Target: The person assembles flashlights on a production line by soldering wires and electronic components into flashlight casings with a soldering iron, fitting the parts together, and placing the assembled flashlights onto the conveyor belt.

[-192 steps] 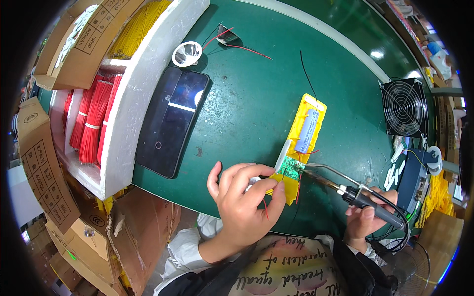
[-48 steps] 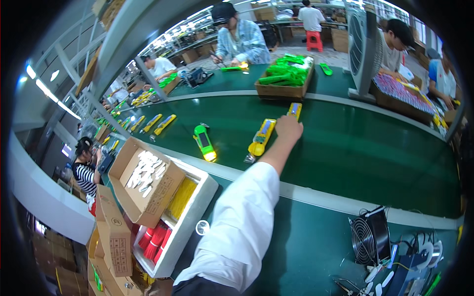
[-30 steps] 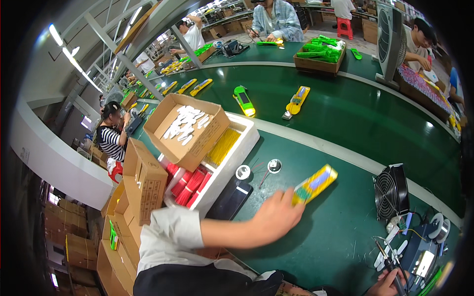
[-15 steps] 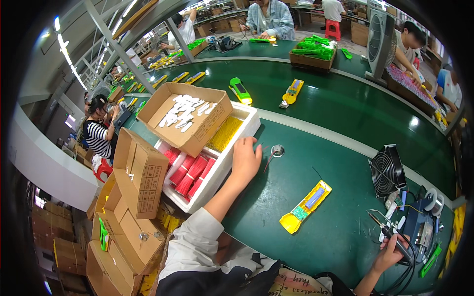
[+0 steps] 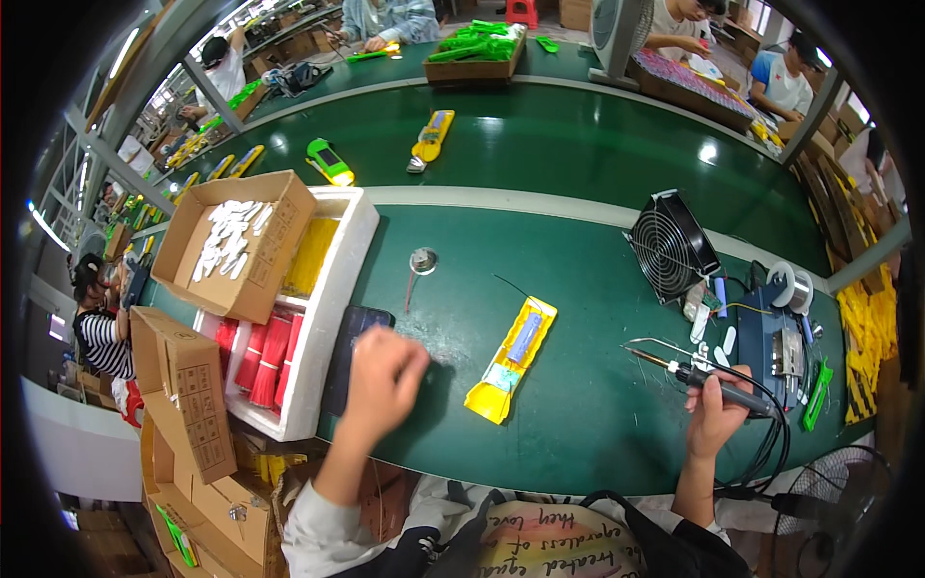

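Note:
My right hand (image 5: pixel 715 412) grips a soldering iron (image 5: pixel 686 373), its metal tip pointing left above the green bench. My left hand (image 5: pixel 383 378) is curled, fingertips together, over the bench beside a dark flat slab (image 5: pixel 353 339). Whatever those fingers may hold is hidden. Between my hands lies an open yellow casing (image 5: pixel 485 401) with a blue-purple battery cell (image 5: pixel 525 337) and a small green board (image 5: pixel 500 377); a thin dark wire sticks out from its far end. A small round metal part (image 5: pixel 423 260) with a red wire lies beyond my left hand.
On the left, a white foam box (image 5: pixel 339 279) holds red and yellow wire bundles, with a cardboard box (image 5: pixel 286 231) of white pieces over it. A black fan (image 5: pixel 672 249), solder spool (image 5: pixel 793 287) and blue soldering station (image 5: pixel 761 337) stand right. Casings lie on the far green belt (image 5: pixel 540 144).
My view has swung right. My left hand has left the foam box's edge and its fingers have curled. My right hand has raised the soldering iron, bringing it closer to the yellow casing.

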The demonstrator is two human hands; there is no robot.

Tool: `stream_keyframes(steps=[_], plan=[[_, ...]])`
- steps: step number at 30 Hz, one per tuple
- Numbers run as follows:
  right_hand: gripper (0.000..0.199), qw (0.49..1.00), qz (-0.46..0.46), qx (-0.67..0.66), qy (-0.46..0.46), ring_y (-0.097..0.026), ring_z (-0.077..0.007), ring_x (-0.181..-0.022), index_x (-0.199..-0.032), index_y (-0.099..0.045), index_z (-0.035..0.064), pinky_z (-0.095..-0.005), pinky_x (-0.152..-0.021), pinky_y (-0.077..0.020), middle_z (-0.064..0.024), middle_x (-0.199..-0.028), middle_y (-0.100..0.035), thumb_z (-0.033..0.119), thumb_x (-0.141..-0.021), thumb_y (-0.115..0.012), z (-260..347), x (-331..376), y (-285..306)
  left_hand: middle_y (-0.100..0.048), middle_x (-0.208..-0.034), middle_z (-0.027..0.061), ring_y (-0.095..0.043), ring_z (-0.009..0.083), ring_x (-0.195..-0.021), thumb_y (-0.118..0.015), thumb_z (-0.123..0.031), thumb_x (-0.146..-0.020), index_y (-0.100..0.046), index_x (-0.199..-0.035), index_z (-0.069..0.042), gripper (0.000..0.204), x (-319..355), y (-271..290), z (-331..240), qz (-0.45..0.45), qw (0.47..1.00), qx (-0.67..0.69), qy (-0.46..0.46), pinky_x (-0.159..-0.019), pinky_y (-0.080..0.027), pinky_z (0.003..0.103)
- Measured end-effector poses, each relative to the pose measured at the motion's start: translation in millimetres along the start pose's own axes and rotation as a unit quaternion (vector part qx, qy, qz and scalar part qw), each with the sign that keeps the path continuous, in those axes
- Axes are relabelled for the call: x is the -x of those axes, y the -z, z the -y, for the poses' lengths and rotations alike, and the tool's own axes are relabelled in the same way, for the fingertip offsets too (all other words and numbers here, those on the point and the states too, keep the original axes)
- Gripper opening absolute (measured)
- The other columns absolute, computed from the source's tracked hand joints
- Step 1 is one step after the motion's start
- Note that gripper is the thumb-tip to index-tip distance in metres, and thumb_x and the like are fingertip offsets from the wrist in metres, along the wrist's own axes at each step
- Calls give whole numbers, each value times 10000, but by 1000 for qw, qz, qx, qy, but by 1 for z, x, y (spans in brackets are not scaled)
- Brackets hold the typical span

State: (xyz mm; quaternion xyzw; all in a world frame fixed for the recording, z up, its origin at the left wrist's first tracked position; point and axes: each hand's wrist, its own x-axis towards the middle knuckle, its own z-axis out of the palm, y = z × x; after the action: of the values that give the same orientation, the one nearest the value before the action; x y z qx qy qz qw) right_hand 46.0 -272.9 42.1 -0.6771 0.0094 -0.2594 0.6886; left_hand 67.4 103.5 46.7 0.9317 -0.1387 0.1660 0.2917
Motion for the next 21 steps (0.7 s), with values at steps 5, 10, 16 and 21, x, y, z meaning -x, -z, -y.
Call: stream_keyframes(steps=[5, 10, 16, 21], plan=[[156, 1000, -9, 15, -22, -505, -89, -496, -890, -429, 38, -187, -411, -395, -46, -670, -496, 58, -827, -571, -4, 6, -9, -577, -741, 5, -531, 228, -923, -634, -152, -757, -632, -783, -116, 45, 69, -38, -60, 16, 996, 49, 74, -979, -272, 493], [155, 998, -14, 60, -27, -493, -86, -454, -875, -441, 39, -187, -398, -389, -49, -618, -513, 66, -821, -583, -21, 8, -13, -604, -754, 4, -534, 226, -924, -630, -154, -766, -643, -786, -113, 47, 77, -52, -70, -33, 987, 94, 126, -1006, -217, 501], [160, 995, -1, 98, 3, -498, -85, -459, -874, -441, 43, -187, -389, -384, -42, -623, -506, 77, -821, -588, -29, 8, -13, -598, -724, 25, -557, 222, -815, -641, -109, -757, -633, -749, -69, 42, 65, -56, -75, -119, 968, 115, 188, -973, -275, 471], [175, 997, 19, 81, 8, -509, -98, -498, -885, -426, 46, -185, -409, -404, -44, -670, -496, 92, -827, -585, -28, 11, -12, -576, -690, 15, -551, 193, -782, -660, -110, -748, -639, -778, -73, 53, 59, -59, -76, -120, 973, 77, 183, -953, -296, 456]])
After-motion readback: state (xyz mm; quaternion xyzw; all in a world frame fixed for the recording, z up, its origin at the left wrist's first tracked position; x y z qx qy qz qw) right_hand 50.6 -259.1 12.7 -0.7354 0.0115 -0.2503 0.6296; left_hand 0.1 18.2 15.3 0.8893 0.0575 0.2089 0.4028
